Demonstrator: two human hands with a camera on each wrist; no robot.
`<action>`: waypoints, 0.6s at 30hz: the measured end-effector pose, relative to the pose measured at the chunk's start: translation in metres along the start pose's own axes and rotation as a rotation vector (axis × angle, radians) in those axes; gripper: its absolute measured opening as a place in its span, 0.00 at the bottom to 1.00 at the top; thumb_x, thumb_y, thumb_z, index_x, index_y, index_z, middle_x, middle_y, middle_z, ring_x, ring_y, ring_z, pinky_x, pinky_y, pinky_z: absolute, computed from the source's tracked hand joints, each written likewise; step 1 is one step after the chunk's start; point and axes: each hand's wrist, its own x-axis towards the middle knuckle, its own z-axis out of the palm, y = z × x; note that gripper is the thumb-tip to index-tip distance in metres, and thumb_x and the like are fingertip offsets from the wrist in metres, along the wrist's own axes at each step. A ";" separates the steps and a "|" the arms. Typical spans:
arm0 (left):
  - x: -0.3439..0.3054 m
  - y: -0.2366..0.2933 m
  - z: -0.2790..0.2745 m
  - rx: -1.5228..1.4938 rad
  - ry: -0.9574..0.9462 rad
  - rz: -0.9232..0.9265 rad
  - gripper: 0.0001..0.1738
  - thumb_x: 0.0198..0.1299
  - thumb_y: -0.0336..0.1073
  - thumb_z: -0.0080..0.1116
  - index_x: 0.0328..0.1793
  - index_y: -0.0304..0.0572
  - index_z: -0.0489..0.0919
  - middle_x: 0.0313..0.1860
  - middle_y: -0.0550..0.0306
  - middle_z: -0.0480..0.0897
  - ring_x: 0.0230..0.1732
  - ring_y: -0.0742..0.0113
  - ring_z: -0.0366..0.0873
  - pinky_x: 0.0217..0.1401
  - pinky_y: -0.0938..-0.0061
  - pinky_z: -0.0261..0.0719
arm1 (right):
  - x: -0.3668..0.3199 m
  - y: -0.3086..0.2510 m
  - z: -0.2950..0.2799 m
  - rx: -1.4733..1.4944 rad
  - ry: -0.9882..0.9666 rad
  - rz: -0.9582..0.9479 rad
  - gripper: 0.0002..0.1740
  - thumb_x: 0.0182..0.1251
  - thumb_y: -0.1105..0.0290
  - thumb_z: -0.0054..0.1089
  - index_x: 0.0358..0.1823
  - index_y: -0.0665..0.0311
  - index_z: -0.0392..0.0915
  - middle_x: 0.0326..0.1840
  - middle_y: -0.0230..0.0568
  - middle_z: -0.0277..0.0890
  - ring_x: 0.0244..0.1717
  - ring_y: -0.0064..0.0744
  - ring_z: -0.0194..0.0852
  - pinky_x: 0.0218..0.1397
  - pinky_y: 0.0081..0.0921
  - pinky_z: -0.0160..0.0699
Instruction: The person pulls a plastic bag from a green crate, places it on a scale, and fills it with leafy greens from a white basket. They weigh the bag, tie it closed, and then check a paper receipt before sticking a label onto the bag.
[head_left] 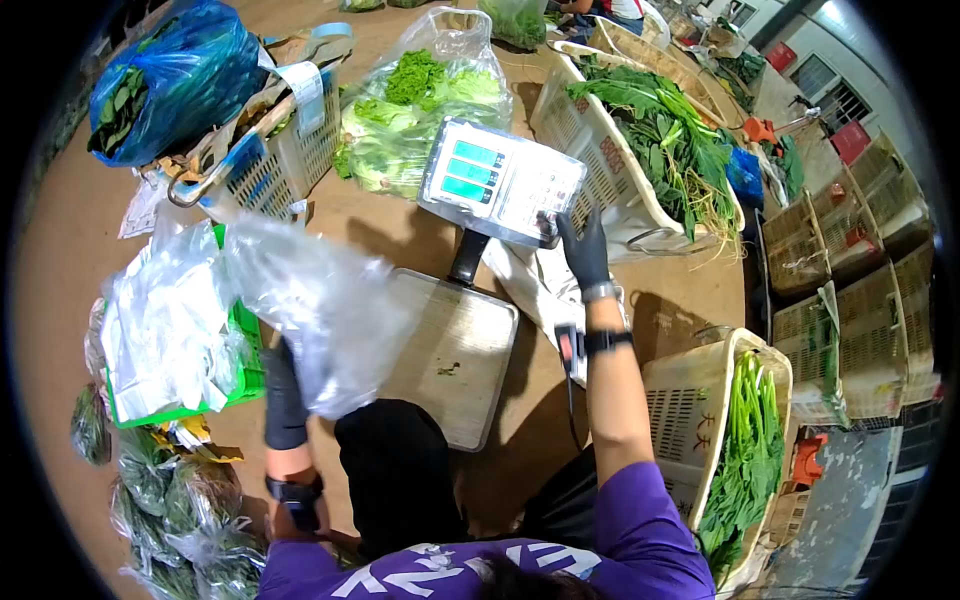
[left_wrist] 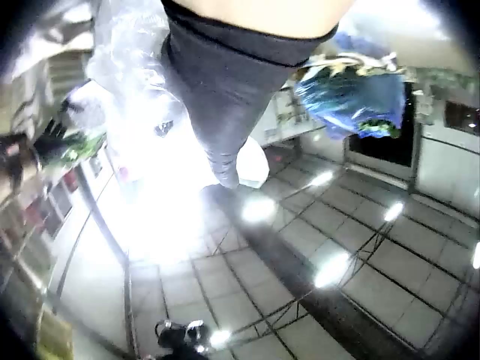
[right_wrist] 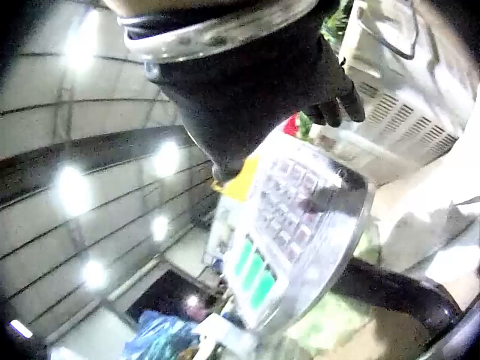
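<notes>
In the head view, a clear plastic bag (head_left: 320, 310), blurred, hangs from my black-gloved left hand (head_left: 287, 400), over the left side of the scale's metal platform (head_left: 455, 350). That hand's fingertips are hidden. The left wrist view shows the glove (left_wrist: 232, 97) beside the bag (left_wrist: 127, 52). My black-gloved right hand (head_left: 587, 252) is at the lower right corner of the scale's display head (head_left: 505, 180), one finger at the keypad. In the right wrist view, the hand (right_wrist: 255, 97) has its fingers extended over the keypad (right_wrist: 289, 202); contact is unclear.
A green crate (head_left: 250, 340) with plastic bags stands at left, above bagged greens (head_left: 180, 500). Beyond the scale lies bagged lettuce (head_left: 420, 100). Crates of leafy greens stand at upper right (head_left: 590, 130) and lower right (head_left: 690, 410). A blue bag (head_left: 190, 75) tops an upper-left crate.
</notes>
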 end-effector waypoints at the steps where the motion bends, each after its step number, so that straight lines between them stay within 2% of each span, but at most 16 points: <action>1: 0.011 -0.028 -0.034 -0.048 -0.178 -0.031 0.37 0.55 0.58 0.43 0.63 0.39 0.56 0.59 0.54 0.62 0.58 0.65 0.61 0.58 0.69 0.61 | -0.024 -0.012 -0.011 0.243 -0.006 -0.001 0.40 0.54 0.61 0.56 0.61 0.74 0.46 0.56 0.64 0.57 0.58 0.50 0.57 0.58 0.32 0.58; 2: 0.008 -0.017 0.038 0.194 -0.179 0.102 0.37 0.55 0.57 0.44 0.61 0.36 0.58 0.58 0.52 0.64 0.57 0.63 0.62 0.58 0.70 0.61 | -0.056 -0.061 -0.039 0.418 -0.068 0.159 0.38 0.55 0.65 0.55 0.62 0.71 0.45 0.59 0.59 0.54 0.60 0.44 0.55 0.59 0.30 0.57; 3: 0.009 -0.012 0.123 0.436 -0.176 0.236 0.36 0.54 0.56 0.45 0.59 0.33 0.60 0.56 0.50 0.66 0.57 0.60 0.63 0.57 0.71 0.60 | -0.087 -0.074 -0.053 0.525 -0.116 0.099 0.41 0.54 0.68 0.56 0.64 0.67 0.42 0.62 0.54 0.50 0.62 0.41 0.52 0.59 0.31 0.56; 4: 0.019 -0.022 0.137 0.481 -0.306 0.123 0.36 0.50 0.48 0.56 0.58 0.30 0.59 0.55 0.47 0.66 0.55 0.61 0.63 0.56 0.73 0.61 | -0.112 -0.089 -0.069 0.727 -0.217 0.083 0.49 0.50 0.62 0.61 0.65 0.64 0.36 0.64 0.53 0.45 0.64 0.43 0.47 0.60 0.35 0.55; 5: 0.018 -0.057 0.126 0.979 -0.535 0.055 0.38 0.44 0.40 0.63 0.58 0.29 0.59 0.52 0.46 0.67 0.48 0.62 0.65 0.52 0.73 0.64 | -0.130 -0.103 -0.083 0.760 -0.223 0.099 0.58 0.42 0.53 0.67 0.66 0.62 0.33 0.66 0.54 0.42 0.66 0.45 0.42 0.63 0.39 0.49; 6: 0.007 -0.063 0.165 0.737 -0.524 0.085 0.43 0.38 0.42 0.67 0.59 0.30 0.60 0.50 0.44 0.68 0.42 0.60 0.68 0.48 0.72 0.66 | -0.140 -0.109 -0.095 0.636 -0.182 0.048 0.65 0.35 0.45 0.67 0.66 0.63 0.31 0.67 0.54 0.38 0.67 0.46 0.37 0.65 0.40 0.42; 8: -0.009 -0.046 0.220 0.840 -0.630 -0.252 0.45 0.35 0.45 0.69 0.58 0.30 0.61 0.48 0.44 0.70 0.42 0.63 0.69 0.49 0.73 0.67 | -0.144 -0.098 -0.117 0.379 -0.207 0.000 0.67 0.32 0.50 0.71 0.65 0.66 0.29 0.67 0.55 0.35 0.68 0.44 0.35 0.66 0.37 0.39; 9: -0.018 -0.076 0.217 0.814 -0.652 -0.064 0.36 0.40 0.40 0.66 0.55 0.32 0.65 0.43 0.49 0.74 0.40 0.67 0.70 0.45 0.75 0.68 | -0.146 -0.089 -0.124 0.321 -0.240 0.032 0.67 0.32 0.53 0.72 0.65 0.66 0.29 0.68 0.55 0.35 0.68 0.42 0.35 0.66 0.35 0.40; 10: -0.019 -0.082 0.218 0.579 -0.683 -0.245 0.31 0.42 0.38 0.65 0.52 0.32 0.67 0.40 0.52 0.75 0.38 0.70 0.70 0.44 0.76 0.68 | -0.146 -0.089 -0.131 0.311 -0.285 0.088 0.63 0.33 0.60 0.73 0.65 0.68 0.33 0.65 0.55 0.44 0.65 0.40 0.43 0.64 0.31 0.46; 11: -0.022 -0.086 0.220 0.337 -0.702 -0.423 0.26 0.44 0.36 0.64 0.50 0.33 0.70 0.37 0.55 0.76 0.37 0.73 0.70 0.43 0.77 0.69 | -0.161 -0.062 -0.131 0.299 -0.388 0.297 0.52 0.36 0.65 0.72 0.62 0.71 0.48 0.58 0.53 0.59 0.56 0.37 0.60 0.56 0.30 0.60; 13: -0.021 -0.076 0.221 0.326 -0.581 -0.459 0.19 0.46 0.32 0.62 0.45 0.34 0.72 0.31 0.61 0.77 0.34 0.78 0.70 0.40 0.80 0.69 | -0.182 -0.021 -0.128 0.658 -0.654 0.630 0.32 0.41 0.64 0.68 0.49 0.68 0.68 0.43 0.48 0.73 0.40 0.36 0.72 0.42 0.30 0.69; 14: -0.014 -0.062 0.221 0.433 -0.419 -0.710 0.19 0.45 0.36 0.63 0.43 0.36 0.73 0.28 0.64 0.76 0.29 0.79 0.69 0.34 0.80 0.70 | -0.193 0.001 -0.129 0.662 -0.653 0.635 0.32 0.41 0.64 0.68 0.49 0.68 0.68 0.43 0.48 0.73 0.40 0.36 0.72 0.42 0.30 0.69; 15: -0.007 -0.098 0.191 0.700 -0.330 -0.398 0.18 0.45 0.36 0.62 0.42 0.37 0.73 0.26 0.59 0.78 0.25 0.73 0.73 0.30 0.74 0.72 | -0.206 0.021 -0.131 0.324 -0.626 0.462 0.22 0.45 0.67 0.64 0.43 0.68 0.72 0.37 0.46 0.75 0.36 0.35 0.74 0.38 0.29 0.70; 16: 0.004 -0.120 0.165 1.169 -0.317 0.454 0.16 0.45 0.32 0.56 0.42 0.38 0.74 0.27 0.48 0.78 0.25 0.61 0.76 0.29 0.68 0.73 | -0.223 0.030 -0.137 -0.008 -0.591 0.299 0.14 0.49 0.69 0.61 0.37 0.68 0.76 0.32 0.45 0.77 0.33 0.33 0.76 0.33 0.29 0.71; 17: 0.011 -0.115 0.156 1.456 -0.211 0.338 0.16 0.44 0.31 0.49 0.43 0.40 0.74 0.28 0.42 0.77 0.28 0.52 0.76 0.32 0.63 0.73 | -0.217 0.017 -0.151 -0.390 -0.592 0.134 0.12 0.50 0.63 0.57 0.33 0.63 0.78 0.28 0.49 0.76 0.28 0.42 0.75 0.31 0.32 0.72; 18: 0.026 -0.115 0.140 1.603 -0.180 0.367 0.15 0.45 0.31 0.45 0.41 0.42 0.75 0.26 0.45 0.77 0.27 0.52 0.76 0.31 0.62 0.73 | -0.222 0.029 -0.160 -0.391 -0.585 0.190 0.14 0.50 0.59 0.54 0.33 0.61 0.78 0.28 0.52 0.73 0.28 0.48 0.72 0.31 0.34 0.72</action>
